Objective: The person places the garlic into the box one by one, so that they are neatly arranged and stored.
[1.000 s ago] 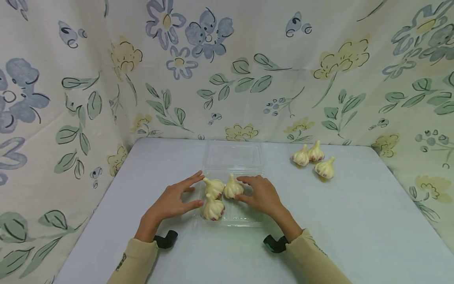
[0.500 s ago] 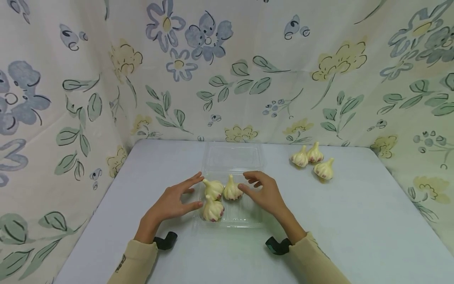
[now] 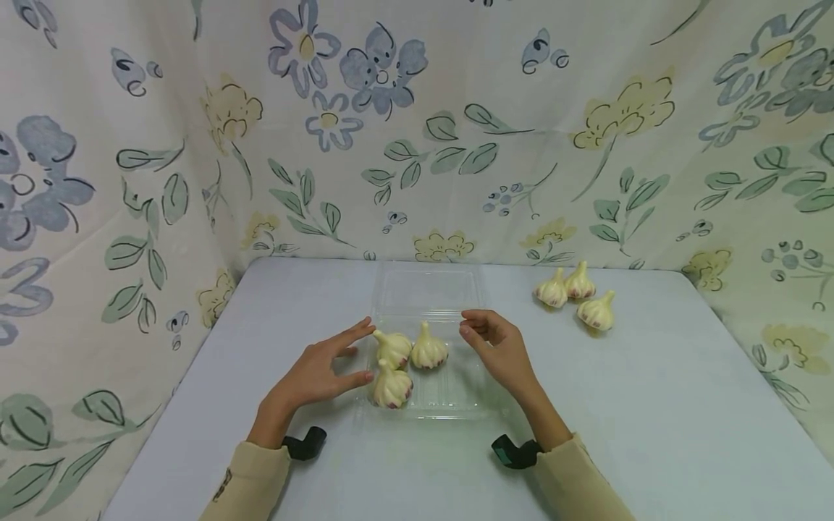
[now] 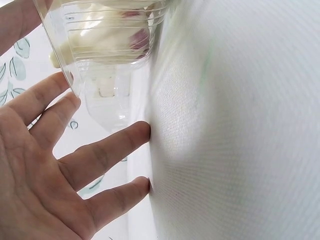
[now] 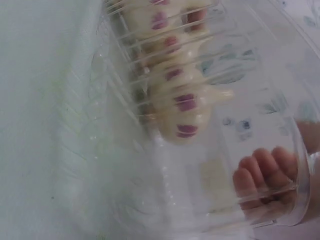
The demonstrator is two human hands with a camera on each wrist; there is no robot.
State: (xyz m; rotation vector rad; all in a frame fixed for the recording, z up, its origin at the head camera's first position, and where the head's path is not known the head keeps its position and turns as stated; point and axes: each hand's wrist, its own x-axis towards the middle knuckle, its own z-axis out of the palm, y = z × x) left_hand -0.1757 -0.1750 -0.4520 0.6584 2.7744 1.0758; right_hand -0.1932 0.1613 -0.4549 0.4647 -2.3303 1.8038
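An open clear plastic clamshell container [image 3: 430, 417] holds three garlic bulbs: one at the back left [image 3: 393, 349], one at the front left [image 3: 392, 388] and one at the back middle [image 3: 429, 351]. My left hand [image 3: 318, 373] lies along the container's left side with fingers spread. In the left wrist view, its fingers [image 4: 64, 116] reach the container's rim, and two fingertips meet the tabletop. Over the container's right side hovers my right hand [image 3: 507, 353], holding nothing; the right wrist view shows its fingers [image 5: 267, 172] loosely curled, seen through the clear plastic.
The container's lid [image 3: 426, 287] lies folded back flat behind it. Toward the table's back right sit three more garlic bulbs [image 3: 596, 312] in a cluster. A floral curtain [image 3: 456, 145] hangs behind the white table [image 3: 651, 405] and at its sides.
My right hand has let go of the back middle garlic bulb and moved right, away from it. The left hand has stayed in place.
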